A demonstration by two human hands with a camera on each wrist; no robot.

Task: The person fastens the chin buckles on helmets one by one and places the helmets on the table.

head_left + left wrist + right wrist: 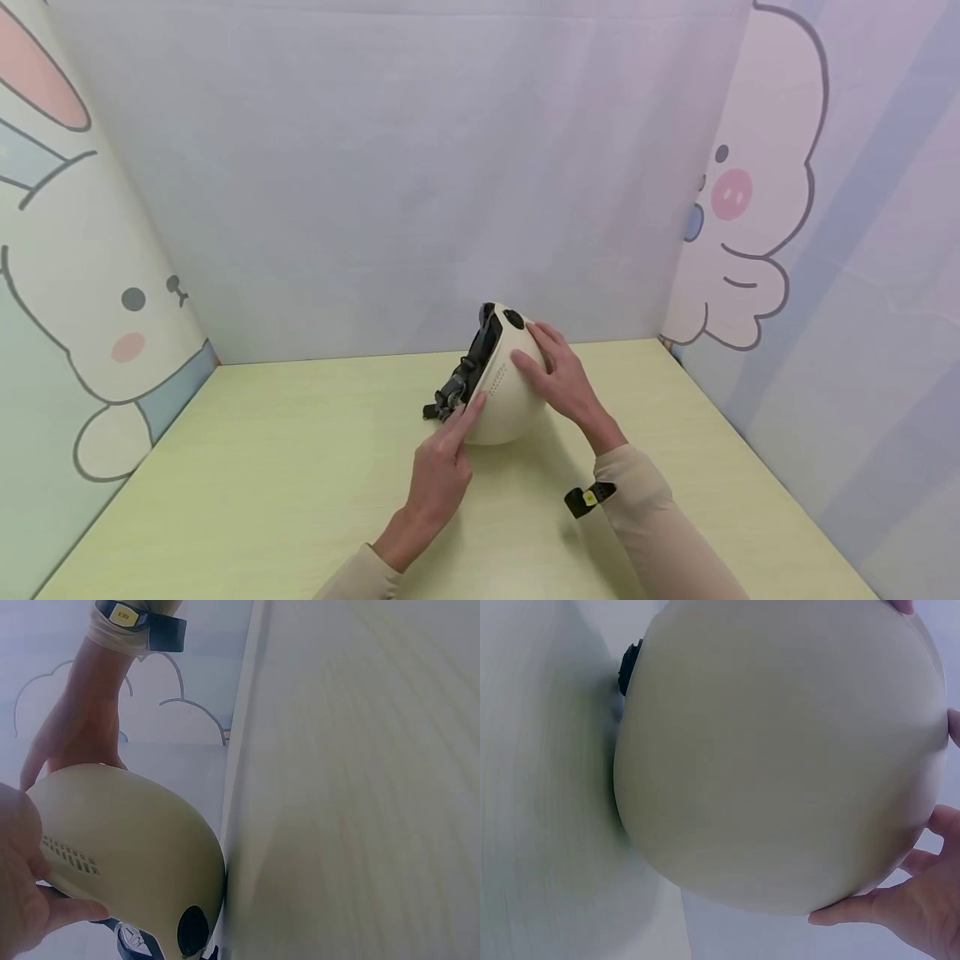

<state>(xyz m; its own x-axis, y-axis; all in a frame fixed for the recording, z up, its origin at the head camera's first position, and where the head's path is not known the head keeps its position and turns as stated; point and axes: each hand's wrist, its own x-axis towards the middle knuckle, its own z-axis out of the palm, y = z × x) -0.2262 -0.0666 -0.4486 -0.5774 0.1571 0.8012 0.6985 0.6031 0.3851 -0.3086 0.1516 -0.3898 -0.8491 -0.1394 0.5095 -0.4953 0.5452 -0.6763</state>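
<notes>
A cream, rounded, helmet-like shell (506, 408) stands tilted over the table. It bears a patch of small vent holes and a round black disc (514, 319). Black strap-like parts (459, 385) show along its open left side. My left hand (441, 475) grips the shell's near lower rim, its index finger stretched along the edge. On the upper right, my right hand (566, 383) holds the curved surface with thumb and fingers spread apart. The right wrist view shows mostly the smooth outer dome, with my right hand (922, 904) at its edge. The inside of the shell is largely hidden.
The pale yellow-green table (300, 467) extends around the shell. A plain light curtain (390, 183) closes off the back. Panels with cartoon animals stand at the left (112, 333) and right (757, 167). A black band (590, 497) circles the right sleeve.
</notes>
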